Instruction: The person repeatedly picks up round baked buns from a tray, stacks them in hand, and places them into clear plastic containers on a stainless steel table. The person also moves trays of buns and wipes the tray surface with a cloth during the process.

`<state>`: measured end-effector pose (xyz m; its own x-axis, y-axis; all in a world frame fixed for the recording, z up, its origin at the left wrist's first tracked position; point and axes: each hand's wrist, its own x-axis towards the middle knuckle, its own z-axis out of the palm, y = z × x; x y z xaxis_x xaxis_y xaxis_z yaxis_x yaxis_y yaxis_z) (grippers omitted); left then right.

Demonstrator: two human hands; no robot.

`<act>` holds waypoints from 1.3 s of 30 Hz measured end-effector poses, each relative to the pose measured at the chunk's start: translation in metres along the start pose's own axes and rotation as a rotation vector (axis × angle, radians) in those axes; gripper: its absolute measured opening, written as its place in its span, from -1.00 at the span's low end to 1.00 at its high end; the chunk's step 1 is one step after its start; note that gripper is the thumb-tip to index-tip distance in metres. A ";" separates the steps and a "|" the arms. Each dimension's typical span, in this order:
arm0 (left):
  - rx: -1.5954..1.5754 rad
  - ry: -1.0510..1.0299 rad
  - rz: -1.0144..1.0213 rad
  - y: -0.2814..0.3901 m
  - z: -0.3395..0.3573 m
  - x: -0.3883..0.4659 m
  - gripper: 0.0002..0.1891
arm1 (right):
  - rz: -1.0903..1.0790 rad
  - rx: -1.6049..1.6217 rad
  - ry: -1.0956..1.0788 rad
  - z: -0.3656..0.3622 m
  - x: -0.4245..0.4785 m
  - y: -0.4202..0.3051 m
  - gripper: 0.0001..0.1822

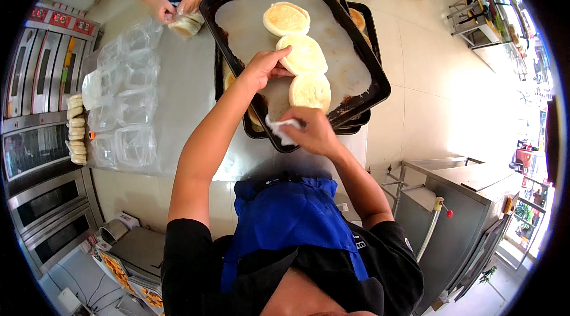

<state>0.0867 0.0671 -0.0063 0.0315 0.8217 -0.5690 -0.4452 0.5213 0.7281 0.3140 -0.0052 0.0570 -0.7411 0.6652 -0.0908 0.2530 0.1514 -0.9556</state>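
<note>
My left hand [266, 69] grips the middle round flatbread [306, 58], thumb on top and fingers at its left edge, partly hidden beneath. Beyond it lies a second flatbread [286, 18], browned on top, and nearer me a third one [311, 90]. The three form a row on a dark baking tray [349, 64] lined with pale paper. My right hand [311, 131], slightly blurred, pinches a crumpled white cloth or tissue [281, 130] over the tray's near corner. Its knuckles overlap the near edge of the third flatbread.
More trays with breads [357, 20] are stacked beneath. Clear plastic bags [136, 107] lie in rows on the metal table [187, 138]. Across it, a co-worker's hands [180, 6] hold bagged breads [187, 25]. Packed breads [76, 129] line the left edge near an oven [42, 80].
</note>
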 end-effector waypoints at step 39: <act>-0.714 -0.182 0.089 -0.041 0.025 0.011 -0.35 | -0.056 0.985 1.027 -0.033 0.007 0.064 -0.59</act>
<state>0.1274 0.0600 -0.0328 0.0885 0.9115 -0.4017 -0.9244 0.2254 0.3078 0.3456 0.0331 0.0044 0.1451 0.9661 -0.2135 -0.6058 -0.0839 -0.7912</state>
